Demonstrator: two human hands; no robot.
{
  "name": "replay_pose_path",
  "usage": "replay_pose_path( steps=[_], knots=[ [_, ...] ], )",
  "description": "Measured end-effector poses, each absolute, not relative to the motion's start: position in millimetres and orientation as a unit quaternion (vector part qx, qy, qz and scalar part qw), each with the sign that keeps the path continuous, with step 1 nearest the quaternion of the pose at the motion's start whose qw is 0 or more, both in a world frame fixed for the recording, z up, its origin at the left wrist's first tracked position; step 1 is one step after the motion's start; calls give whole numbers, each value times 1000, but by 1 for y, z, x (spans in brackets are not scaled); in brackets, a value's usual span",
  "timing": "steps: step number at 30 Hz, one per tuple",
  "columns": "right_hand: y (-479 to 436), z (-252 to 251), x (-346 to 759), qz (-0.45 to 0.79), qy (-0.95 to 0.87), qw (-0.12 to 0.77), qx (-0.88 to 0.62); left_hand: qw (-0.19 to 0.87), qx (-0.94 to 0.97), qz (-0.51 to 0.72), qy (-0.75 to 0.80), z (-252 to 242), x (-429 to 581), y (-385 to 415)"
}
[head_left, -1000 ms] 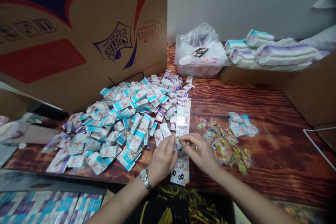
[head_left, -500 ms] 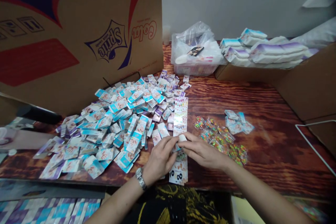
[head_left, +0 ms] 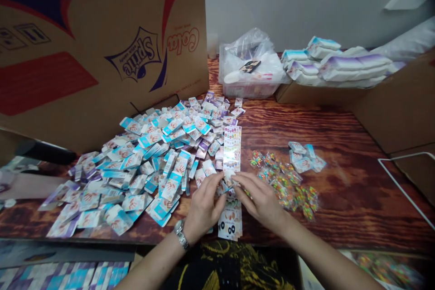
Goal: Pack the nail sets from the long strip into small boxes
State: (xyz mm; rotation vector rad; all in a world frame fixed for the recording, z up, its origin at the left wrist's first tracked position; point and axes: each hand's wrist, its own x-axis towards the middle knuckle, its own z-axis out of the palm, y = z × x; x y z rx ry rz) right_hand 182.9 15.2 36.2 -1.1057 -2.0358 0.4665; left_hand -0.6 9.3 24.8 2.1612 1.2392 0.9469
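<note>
Between the fingers of both hands is a small white and blue carton [head_left: 229, 177], partly covered by the fingers. My left hand [head_left: 205, 204] pinches it from the left, with a metal watch on that wrist. From the right, my right hand [head_left: 261, 199] has thumb and fingertips closed at the carton's upper end. Beneath the hands lie printed sticker strips [head_left: 232, 147], running lengthwise away from me. Left of them spreads a big heap of small blue, white and purple cartons [head_left: 159, 163]. Small clear bags of colourful pieces [head_left: 282, 181] lie beside my right hand.
Several small cartons [head_left: 304, 157] sit together at the right. Behind stand a large cardboard box [head_left: 102, 54], a plastic tub with clear bags [head_left: 251, 88] and a low carton with white packs [head_left: 353, 65]. Packed cartons [head_left: 68, 276] show below the table's left edge.
My right hand has opened its grip slightly and its fingers have shifted at the carton's top. The carton shows a little lower and left. The whole view has shifted slightly.
</note>
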Motion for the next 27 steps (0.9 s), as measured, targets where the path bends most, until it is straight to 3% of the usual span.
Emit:
replay_pose_path(
  steps=[8, 13, 16, 21, 27],
  knots=[
    [21, 46, 176, 314, -710, 368, -512, 111, 823, 343, 440, 17, 0, 7],
    [28, 52, 175, 290, -742, 313, -517, 41, 839, 324, 435, 14, 0, 7],
    [30, 55, 177, 261, -777, 299, -489, 48, 834, 324, 444, 12, -1, 6],
    [36, 55, 184, 364, -753, 302, -458, 100, 821, 311, 468, 14, -2, 6],
    [42, 60, 183, 377, -763, 269, -451, 43, 853, 302, 424, 16, -1, 8]
  ],
)
